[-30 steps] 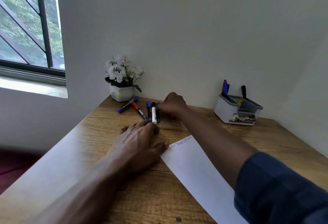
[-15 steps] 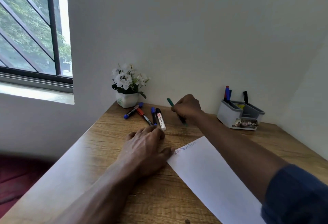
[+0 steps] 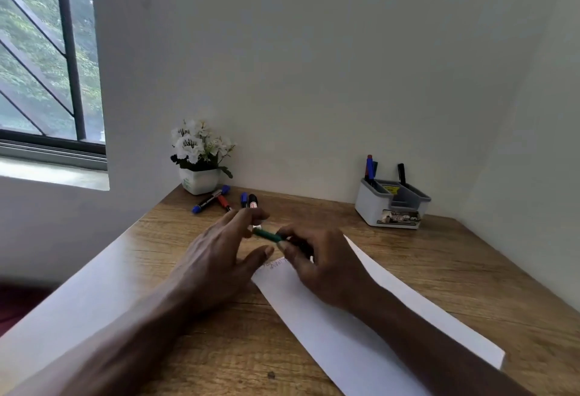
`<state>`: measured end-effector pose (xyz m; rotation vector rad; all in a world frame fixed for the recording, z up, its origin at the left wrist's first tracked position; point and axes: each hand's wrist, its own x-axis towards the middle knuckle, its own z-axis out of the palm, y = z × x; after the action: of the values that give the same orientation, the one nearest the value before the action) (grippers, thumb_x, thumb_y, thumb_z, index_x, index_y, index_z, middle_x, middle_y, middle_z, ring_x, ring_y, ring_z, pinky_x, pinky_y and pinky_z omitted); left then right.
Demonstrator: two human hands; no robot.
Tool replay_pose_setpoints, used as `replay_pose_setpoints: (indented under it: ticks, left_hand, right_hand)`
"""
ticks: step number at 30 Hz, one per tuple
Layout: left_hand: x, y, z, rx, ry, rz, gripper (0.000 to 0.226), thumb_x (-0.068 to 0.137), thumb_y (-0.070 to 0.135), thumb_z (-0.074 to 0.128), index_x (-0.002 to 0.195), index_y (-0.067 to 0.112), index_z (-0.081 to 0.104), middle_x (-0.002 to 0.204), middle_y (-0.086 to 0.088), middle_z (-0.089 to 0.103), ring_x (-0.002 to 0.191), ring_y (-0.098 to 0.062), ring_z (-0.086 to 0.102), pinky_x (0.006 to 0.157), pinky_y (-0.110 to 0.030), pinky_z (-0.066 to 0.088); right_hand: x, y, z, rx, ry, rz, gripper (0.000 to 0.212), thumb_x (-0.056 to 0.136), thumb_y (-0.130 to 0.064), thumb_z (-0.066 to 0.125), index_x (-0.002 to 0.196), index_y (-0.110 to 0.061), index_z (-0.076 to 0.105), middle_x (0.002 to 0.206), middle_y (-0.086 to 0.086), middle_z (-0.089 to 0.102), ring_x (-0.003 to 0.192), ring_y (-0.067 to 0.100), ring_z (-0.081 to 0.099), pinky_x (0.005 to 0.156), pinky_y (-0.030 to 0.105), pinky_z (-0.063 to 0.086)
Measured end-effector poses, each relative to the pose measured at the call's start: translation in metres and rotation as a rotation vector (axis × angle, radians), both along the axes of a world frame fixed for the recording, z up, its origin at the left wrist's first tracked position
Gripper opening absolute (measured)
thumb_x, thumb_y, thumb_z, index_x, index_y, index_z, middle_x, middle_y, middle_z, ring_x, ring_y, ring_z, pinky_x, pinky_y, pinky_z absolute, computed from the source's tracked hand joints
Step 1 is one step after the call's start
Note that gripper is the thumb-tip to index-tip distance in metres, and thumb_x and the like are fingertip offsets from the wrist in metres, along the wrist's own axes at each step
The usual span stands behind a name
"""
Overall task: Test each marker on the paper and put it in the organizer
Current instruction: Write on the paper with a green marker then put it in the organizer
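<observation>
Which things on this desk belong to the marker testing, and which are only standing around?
For the job:
green marker, held by the right hand, left hand at its end; paper; organizer; four loose markers on the desk.

Not for the job:
flower pot; window.

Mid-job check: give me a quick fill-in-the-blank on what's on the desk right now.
1. The marker held by the right hand is ___ in colour.
2. The loose markers lying near the flower pot number ___.
3. The organizer stands at the far ___ corner of the desk.
Missing words: green, four, right.
</observation>
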<state>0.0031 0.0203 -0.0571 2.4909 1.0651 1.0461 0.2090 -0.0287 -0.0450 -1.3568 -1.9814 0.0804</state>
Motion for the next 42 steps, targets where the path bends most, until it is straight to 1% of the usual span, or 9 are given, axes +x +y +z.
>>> replay_pose_setpoints:
  ticks: [8,19,24,26,29,35,38,40,42]
  left_hand:
    - [0.004,-0.01,0.006,0.128,-0.042,-0.071,0.035,0.093,0.03,0.069,0.128,0.032,0.064,0.11,0.021,0.069,0.092,0.005,0.065,0.067,-0.019,0.055]
    - [0.007,-0.012,0.005,0.113,-0.147,-0.049,0.029,0.091,0.022,0.074,0.119,0.027,0.075,0.096,0.023,0.074,0.079,-0.003,0.071,0.065,-0.029,0.057]
    - [0.006,-0.014,0.006,0.127,-0.172,-0.048,0.029,0.091,0.019,0.074,0.119,0.025,0.075,0.089,0.022,0.073,0.068,-0.002,0.071,0.061,-0.023,0.056]
    - [0.006,-0.014,0.006,0.131,-0.172,-0.051,0.029,0.091,0.018,0.075,0.119,0.025,0.075,0.089,0.024,0.072,0.066,-0.001,0.071,0.059,-0.019,0.055]
    - [0.006,-0.013,0.006,0.134,-0.201,-0.04,0.026,0.091,0.019,0.075,0.117,0.025,0.076,0.087,0.024,0.072,0.065,-0.003,0.071,0.058,-0.017,0.053]
    - [-0.003,-0.004,0.008,0.215,-0.308,0.181,0.024,0.091,0.027,0.075,0.114,0.03,0.077,0.091,0.02,0.068,0.067,-0.003,0.063,0.057,-0.018,0.045]
    - [-0.006,0.0,0.006,0.173,-0.228,0.241,0.025,0.089,0.038,0.073,0.113,0.032,0.078,0.092,0.014,0.06,0.071,-0.004,0.058,0.061,-0.023,0.044]
    - [-0.004,0.001,0.004,0.134,-0.162,0.247,0.027,0.089,0.04,0.073,0.115,0.032,0.078,0.091,0.016,0.059,0.073,-0.004,0.058,0.063,-0.021,0.043]
    - [-0.002,0.0,0.003,0.096,-0.104,0.248,0.028,0.089,0.041,0.074,0.116,0.033,0.077,0.092,0.019,0.06,0.074,-0.001,0.058,0.063,-0.015,0.039]
  right_hand:
    - [0.0,-0.001,-0.004,0.124,-0.1,0.087,0.039,0.099,-0.03,0.051,0.132,-0.015,0.066,0.119,0.0,0.074,0.103,0.012,0.068,0.085,0.017,0.05]
    - [0.005,-0.003,-0.004,0.136,-0.109,0.09,0.034,0.098,-0.029,0.054,0.125,-0.019,0.073,0.1,-0.003,0.077,0.076,0.008,0.062,0.061,0.02,0.042]
    - [0.008,-0.001,-0.006,0.161,-0.078,0.029,0.036,0.098,-0.035,0.056,0.13,-0.025,0.07,0.108,-0.005,0.079,0.075,0.007,0.066,0.06,0.026,0.053]
    - [0.009,-0.001,-0.006,0.147,-0.084,0.011,0.037,0.099,-0.039,0.056,0.131,-0.028,0.069,0.107,-0.008,0.079,0.069,0.001,0.061,0.057,0.019,0.046]
    - [0.011,0.0,-0.002,0.123,-0.072,0.0,0.033,0.1,-0.048,0.055,0.121,-0.031,0.075,0.083,-0.015,0.075,0.058,0.0,0.055,0.053,0.012,0.032]
    - [0.03,0.009,0.005,0.163,0.23,-0.204,0.039,0.103,-0.036,0.055,0.076,-0.014,0.072,0.058,0.003,0.061,0.053,0.018,0.055,0.052,0.034,0.041]
    - [0.035,0.008,0.003,0.07,0.403,-0.193,0.023,0.103,-0.012,0.051,0.104,-0.017,0.074,0.071,0.012,0.065,0.057,0.018,0.055,0.056,0.034,0.046]
    - [0.036,0.008,0.002,0.02,0.473,-0.134,0.04,0.103,-0.008,0.051,0.134,-0.03,0.062,0.08,0.006,0.067,0.055,0.007,0.058,0.055,0.02,0.048]
    - [0.036,0.009,0.003,-0.018,0.516,-0.104,0.035,0.104,-0.007,0.052,0.128,-0.028,0.065,0.084,0.007,0.068,0.054,0.009,0.061,0.052,0.023,0.05]
